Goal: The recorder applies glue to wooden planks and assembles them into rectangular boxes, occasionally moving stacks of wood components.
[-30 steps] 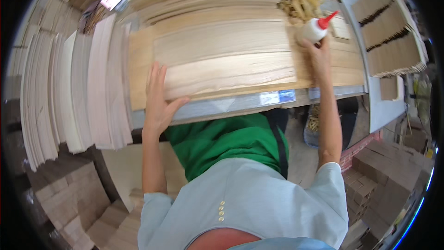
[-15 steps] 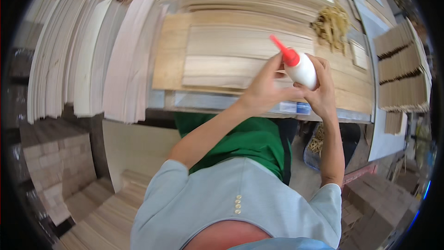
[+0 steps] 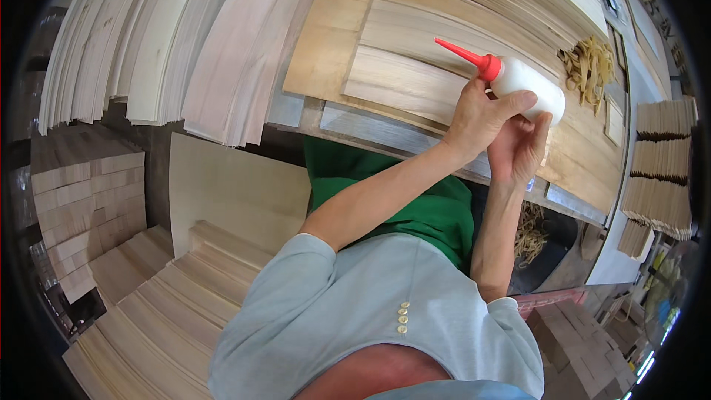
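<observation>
A white squeeze bottle with a red cap and long pointed red nozzle lies tilted in both my hands, its tip aimed to the upper left. My left hand wraps the bottle near the cap, thumb across its side. Under the bottle's base end, my right hand closes on it with fingers bent; part of that grip is hidden. Below the nozzle, light wooden boards lie side by side on a larger wooden panel on the bench.
A heap of tan rubber bands sits at the bench's right. Tall stacks of boards stand at the left, with more boards lower left. Stacked slats are at the far right. A dark bin with shavings or bands is below the bench.
The bottle has tipped from pointing partly toward me to lying more sideways. My left hand has shifted from beside it to around its neck. The view has turned and moved left.
</observation>
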Demonstrator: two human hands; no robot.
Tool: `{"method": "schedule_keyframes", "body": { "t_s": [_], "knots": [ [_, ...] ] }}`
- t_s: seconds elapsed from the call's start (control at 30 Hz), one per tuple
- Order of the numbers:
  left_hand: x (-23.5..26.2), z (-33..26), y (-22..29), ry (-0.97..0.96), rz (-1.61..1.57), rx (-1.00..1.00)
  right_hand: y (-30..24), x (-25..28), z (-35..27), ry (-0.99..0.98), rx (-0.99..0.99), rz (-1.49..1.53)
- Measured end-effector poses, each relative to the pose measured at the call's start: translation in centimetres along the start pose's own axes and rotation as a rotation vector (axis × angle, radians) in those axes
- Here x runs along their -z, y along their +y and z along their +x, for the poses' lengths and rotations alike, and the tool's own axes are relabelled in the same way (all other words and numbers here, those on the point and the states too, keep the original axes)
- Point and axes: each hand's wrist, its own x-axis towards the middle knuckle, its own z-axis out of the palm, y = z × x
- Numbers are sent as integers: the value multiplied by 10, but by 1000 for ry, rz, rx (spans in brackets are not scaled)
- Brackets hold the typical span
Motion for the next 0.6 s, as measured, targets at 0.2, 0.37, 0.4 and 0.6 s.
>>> {"method": "schedule_keyframes", "body": {
  "t_s": [0.2,0.37,0.4,0.6],
  "knots": [
    [49,5,14,-54,1026,-181,-3,-23,26,-14,-48,-144],
    [119,-7,96,-417,1965,-158,-28,-44,73,-177,142,-464],
    [127,-7,100,-420,1967,-161,-21,-49,82,-183,150,-516],
    [138,-5,107,-455,1928,-159,41,-61,130,-283,69,-672]
  ]
}}
